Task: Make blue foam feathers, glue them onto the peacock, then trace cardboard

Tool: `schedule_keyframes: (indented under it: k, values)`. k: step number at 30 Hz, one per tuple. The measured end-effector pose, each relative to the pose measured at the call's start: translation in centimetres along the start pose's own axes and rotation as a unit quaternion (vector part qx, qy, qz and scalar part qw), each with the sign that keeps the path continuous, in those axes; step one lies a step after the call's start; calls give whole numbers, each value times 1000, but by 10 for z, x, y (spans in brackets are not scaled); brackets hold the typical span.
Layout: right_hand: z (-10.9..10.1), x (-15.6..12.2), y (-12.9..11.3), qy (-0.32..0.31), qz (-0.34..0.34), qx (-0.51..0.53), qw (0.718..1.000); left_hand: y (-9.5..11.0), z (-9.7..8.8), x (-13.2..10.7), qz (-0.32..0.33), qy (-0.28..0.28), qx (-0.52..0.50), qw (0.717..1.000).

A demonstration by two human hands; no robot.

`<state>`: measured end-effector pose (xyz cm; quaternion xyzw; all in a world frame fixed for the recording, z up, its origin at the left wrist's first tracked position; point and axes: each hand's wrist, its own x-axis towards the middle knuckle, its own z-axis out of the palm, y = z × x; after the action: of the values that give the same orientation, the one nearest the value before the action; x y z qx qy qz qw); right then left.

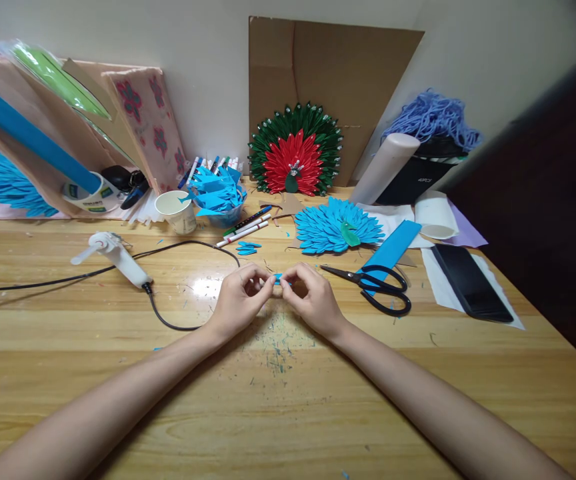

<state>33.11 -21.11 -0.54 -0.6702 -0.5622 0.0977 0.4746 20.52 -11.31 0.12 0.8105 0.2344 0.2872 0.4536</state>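
Note:
Between my hands, a small blue paper piece [278,278] is pinched at both ends just above the table. My left hand [242,297] grips its left end with thumb and fingers. On the other end, my right hand [313,297] closes in the same way. Just beyond lie several small blue petal-shaped pieces [248,249]. Behind my right hand sits a blue layered-paper peacock [338,227] with a green body. Black-handled scissors [383,283] lie to the right, partly over a blue strip [395,250].
A white glue gun [121,260] lies on the left, its black cable looping towards my left hand. Farther back stand a paper cup [175,212], a tub of blue scraps [221,193] and a red-green peacock [295,150] against cardboard [358,73]. A phone [471,283] lies at right.

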Motion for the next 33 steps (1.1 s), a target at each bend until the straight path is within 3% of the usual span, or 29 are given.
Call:
schedule_keyframes:
  k: [10,19,26,33]
  values:
    - [-1,1,7,56,82,44,994,-4,-3,1,-59,33,-29,997]
    - [-3,1,2,42,-42,15,998,3,-3,1,-8,3,1,1000]
    - [-3,0,3,57,-56,2,997,1,-3,1,-96,-39,-104,989]
    - [-2,-1,3,18,-71,-17,997,0,-4,4,-96,-39,-110,989]
